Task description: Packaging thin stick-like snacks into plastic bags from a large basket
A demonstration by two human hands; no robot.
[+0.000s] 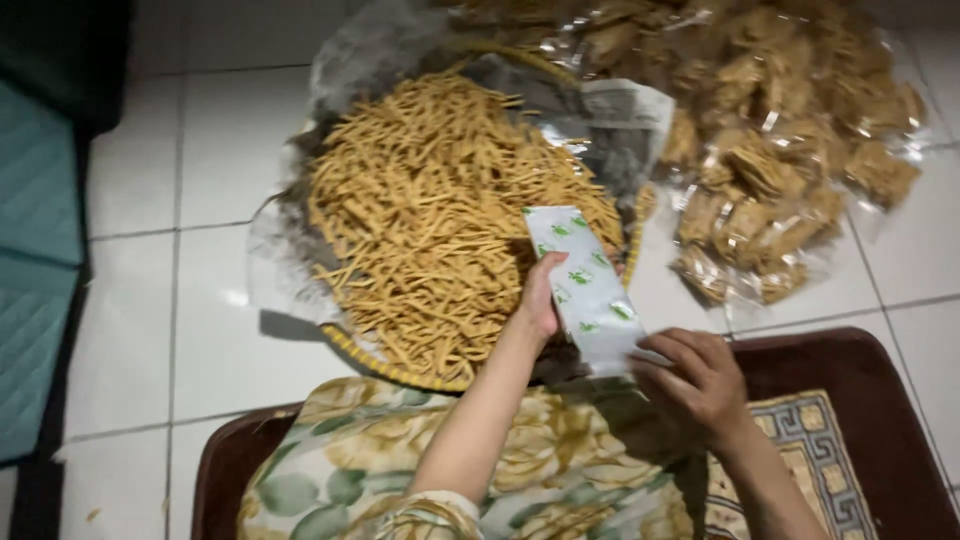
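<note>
Both hands hold one empty white pouch with green marks (pixel 585 285) over the near right rim of the lined basket (pixel 400 372) on the tiled floor; left hand (pixel 540 300) fingers closed on its left edge, right hand (pixel 695 380) fingers pinching its near end; long axis runs from the far left to the near right; heaped fried sticks (pixel 430 210) lie just left; filled clear bags (pixel 780 150) are piled at the far right.

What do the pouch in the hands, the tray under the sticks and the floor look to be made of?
The pouch looks like thin glossy plastic film: white with green marks, creasing between the left hand and right hand. The tray seems woven, maybe bamboo or cane, judging by its braided yellow rim. The floor looks like glazed white tile, with grout lines and sheen.
</note>
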